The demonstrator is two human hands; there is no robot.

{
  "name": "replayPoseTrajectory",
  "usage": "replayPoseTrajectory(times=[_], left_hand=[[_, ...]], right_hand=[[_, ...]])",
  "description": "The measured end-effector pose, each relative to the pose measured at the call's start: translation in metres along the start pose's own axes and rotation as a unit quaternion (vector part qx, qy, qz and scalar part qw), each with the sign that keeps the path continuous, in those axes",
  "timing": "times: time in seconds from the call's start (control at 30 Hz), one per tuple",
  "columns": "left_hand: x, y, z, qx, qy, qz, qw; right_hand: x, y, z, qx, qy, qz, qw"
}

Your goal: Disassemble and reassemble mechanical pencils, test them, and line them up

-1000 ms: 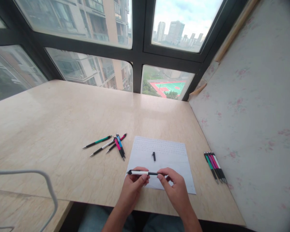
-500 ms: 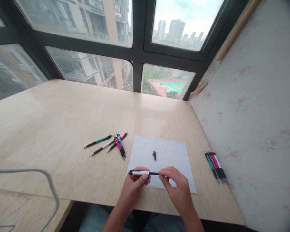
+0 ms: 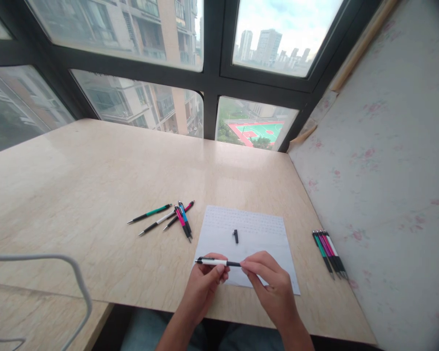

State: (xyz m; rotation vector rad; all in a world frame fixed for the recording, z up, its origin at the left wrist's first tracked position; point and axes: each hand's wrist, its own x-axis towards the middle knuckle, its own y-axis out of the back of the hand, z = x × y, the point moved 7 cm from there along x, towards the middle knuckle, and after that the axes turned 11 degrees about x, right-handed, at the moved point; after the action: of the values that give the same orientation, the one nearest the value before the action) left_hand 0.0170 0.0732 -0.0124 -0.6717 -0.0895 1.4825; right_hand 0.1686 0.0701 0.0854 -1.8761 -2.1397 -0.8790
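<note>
A white pen (image 3: 216,262) with a black clip and black grip lies level between my two hands, above the near part of a written sheet of paper (image 3: 254,263). My left hand (image 3: 205,282) is closed round its white barrel, clip end to the left. With thumb and fingertips, my right hand (image 3: 272,278) pinches the other end; the tip is hidden by the fingers. On the paper, just beyond the hands, rests a small black piece (image 3: 236,236) that looks like a pen part.
Several loose pens (image 3: 161,222) lie crossed to the left of the paper. More pens (image 3: 329,254) lie side by side near the wall on the right. A grey cable (image 3: 78,278) loops at the near left. Windows (image 3: 137,102) stand beyond the marble-patterned counter (image 3: 106,185).
Both hands keep the same hold on the pen, with hardly any movement. The whole view has shifted slightly.
</note>
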Motion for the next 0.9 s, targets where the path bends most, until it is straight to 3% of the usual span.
replayPoseTrajectory(times=[0.1,0.3,0.43,0.53,0.73,0.9], left_hand=[[0.0,0.0,0.001,0.01,-0.004,0.004,1.0],[0.0,-0.002,0.003,0.05,-0.015,-0.008,0.999],[-0.001,-0.003,0.003,0.074,-0.02,-0.006,0.997],[0.0,-0.001,0.002,0.068,-0.024,-0.002,0.997],[0.003,0.005,-0.001,-0.004,-0.012,0.031,0.999],[0.002,0.004,-0.001,-0.017,0.005,0.042,0.999]], right_hand=[[-0.001,0.0,0.005,-0.001,-0.041,0.021,0.999],[-0.012,-0.012,0.03,0.025,-0.214,0.028,0.976],[-0.016,-0.011,0.035,-0.004,-0.256,0.066,0.965],[-0.013,-0.01,0.032,-0.004,-0.24,0.061,0.969],[-0.003,-0.003,0.018,0.02,-0.123,0.03,0.992],[-0.006,0.006,0.017,-0.004,-0.122,0.041,0.992]])
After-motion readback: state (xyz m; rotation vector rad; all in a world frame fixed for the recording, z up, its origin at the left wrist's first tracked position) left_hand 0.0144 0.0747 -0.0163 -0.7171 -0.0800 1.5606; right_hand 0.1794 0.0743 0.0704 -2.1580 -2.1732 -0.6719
